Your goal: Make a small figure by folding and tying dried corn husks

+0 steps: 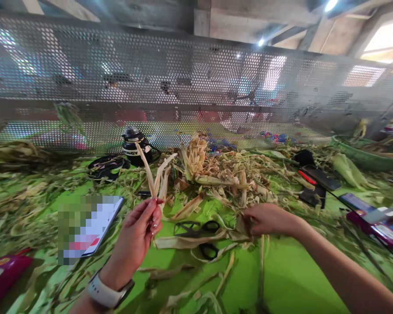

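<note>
My left hand (143, 224), wearing a white-banded watch, pinches several dried corn husk strips (154, 183) at their lower ends. They fan upward from my fingertips. To the right, my right hand (265, 220) reaches low over the green table, its fingers curled in on a piece of corn husk (241, 226) at the near edge of the heap. Black-handled scissors (210, 226) lie between my hands, partly covered by long husk strips. Behind them rises a pile of dried husks (225, 170).
A phone (103, 222) lies left of my left hand. Farther back stands a black lidded bottle (136, 146) before a perforated metal screen (183, 78). At right are a red-and-black tool (308, 176), another phone (356, 205) and a green basket (363, 152). Husk scraps cover much of the green tabletop (291, 279).
</note>
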`<state>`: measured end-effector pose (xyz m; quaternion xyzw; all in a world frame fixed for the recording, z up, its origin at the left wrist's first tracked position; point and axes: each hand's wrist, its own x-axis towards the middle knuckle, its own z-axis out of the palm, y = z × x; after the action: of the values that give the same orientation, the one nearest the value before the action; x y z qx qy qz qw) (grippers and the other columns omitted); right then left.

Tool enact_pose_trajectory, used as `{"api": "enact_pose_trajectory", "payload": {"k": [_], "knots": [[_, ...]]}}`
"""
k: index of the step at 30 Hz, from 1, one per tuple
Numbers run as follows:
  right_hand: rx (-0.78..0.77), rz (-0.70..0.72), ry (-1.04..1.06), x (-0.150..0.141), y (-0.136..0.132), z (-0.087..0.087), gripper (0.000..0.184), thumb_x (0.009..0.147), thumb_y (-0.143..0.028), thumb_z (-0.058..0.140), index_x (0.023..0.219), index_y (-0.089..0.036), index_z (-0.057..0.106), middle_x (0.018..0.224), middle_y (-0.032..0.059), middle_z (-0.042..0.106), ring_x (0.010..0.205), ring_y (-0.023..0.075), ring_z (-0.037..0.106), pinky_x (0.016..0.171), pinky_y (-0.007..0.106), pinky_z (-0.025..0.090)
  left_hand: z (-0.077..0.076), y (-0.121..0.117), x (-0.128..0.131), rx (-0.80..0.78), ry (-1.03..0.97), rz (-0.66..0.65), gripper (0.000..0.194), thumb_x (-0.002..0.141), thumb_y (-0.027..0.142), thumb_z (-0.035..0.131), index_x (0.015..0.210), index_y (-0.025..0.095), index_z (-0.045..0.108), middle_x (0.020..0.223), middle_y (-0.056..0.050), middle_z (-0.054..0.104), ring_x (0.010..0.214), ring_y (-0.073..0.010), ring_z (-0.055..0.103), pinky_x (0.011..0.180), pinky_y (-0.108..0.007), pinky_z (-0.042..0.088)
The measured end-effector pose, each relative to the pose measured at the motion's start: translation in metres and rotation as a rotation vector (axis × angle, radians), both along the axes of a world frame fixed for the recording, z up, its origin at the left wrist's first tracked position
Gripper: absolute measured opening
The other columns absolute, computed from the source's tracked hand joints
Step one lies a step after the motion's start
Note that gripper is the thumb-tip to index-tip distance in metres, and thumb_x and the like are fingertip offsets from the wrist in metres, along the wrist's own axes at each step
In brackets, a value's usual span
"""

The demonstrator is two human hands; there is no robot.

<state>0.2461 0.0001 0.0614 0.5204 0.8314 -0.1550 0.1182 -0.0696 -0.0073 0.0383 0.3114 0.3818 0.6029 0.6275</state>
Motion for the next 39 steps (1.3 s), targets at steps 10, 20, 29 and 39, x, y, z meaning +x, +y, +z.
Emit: {"api": "enact_pose_trajectory", "payload": {"k": [10, 20, 29, 39], "knots": [[-0.130, -0.173, 0.730, 0.022, 0.016, 0.057, 0.026, 0.082, -0.043, 0.058, 0.081, -0.017, 0.057, 0.076, 0.0020, 0.061, 0.061, 0.0116, 0.056, 0.054, 0.023, 0.044, 0.004, -0.001, 0.001, -0.010, -0.027, 0.032, 0.027, 0.061, 0.030, 0.078, 0.078, 0.013, 0.065, 0.051, 0.007, 0.046, 0.044, -0.0028, 0.035, 0.037, -0.012, 0.027], [-0.159, -0.166, 0.875, -0.025, 0.035, 0.064, 0.034, 0.082, -0.049, 0.055, 0.076, -0.015, 0.058, 0.071, 0.0023, 0.064, 0.053, 0.0095, 0.057, 0.049, 0.021, 0.041, -0.001, 0.002, -0.002, -0.022, -0.037, 0.014, 0.029, 0.061, 0.032, 0.078, 0.079, 0.013, 0.066, 0.052, 0.007, 0.045, 0.044, -0.0025, 0.035, 0.037, -0.011, 0.028], [0.488, -0.267, 0.322, -0.029, 0.059, 0.031, 0.030, 0.085, -0.043, 0.048, 0.097, -0.019, 0.063, 0.089, 0.0045, 0.066, 0.071, 0.0161, 0.060, 0.065, 0.026, 0.043, -0.001, 0.001, 0.000, -0.020, -0.008, -0.001, 0.028, 0.061, 0.034, 0.077, 0.078, 0.015, 0.065, 0.051, 0.007, 0.047, 0.041, -0.0027, 0.034, 0.035, -0.012, 0.025], [0.504, -0.198, -0.120, -0.077, 0.087, 0.007, 0.021, 0.087, -0.029, 0.047, 0.097, -0.019, 0.063, 0.094, 0.0111, 0.066, 0.083, 0.0254, 0.065, 0.064, 0.028, 0.043, -0.003, 0.005, -0.003, -0.025, -0.008, 0.043, 0.029, 0.059, 0.033, 0.078, 0.077, 0.014, 0.066, 0.051, 0.007, 0.045, 0.043, -0.0029, 0.034, 0.037, -0.013, 0.026]]}}
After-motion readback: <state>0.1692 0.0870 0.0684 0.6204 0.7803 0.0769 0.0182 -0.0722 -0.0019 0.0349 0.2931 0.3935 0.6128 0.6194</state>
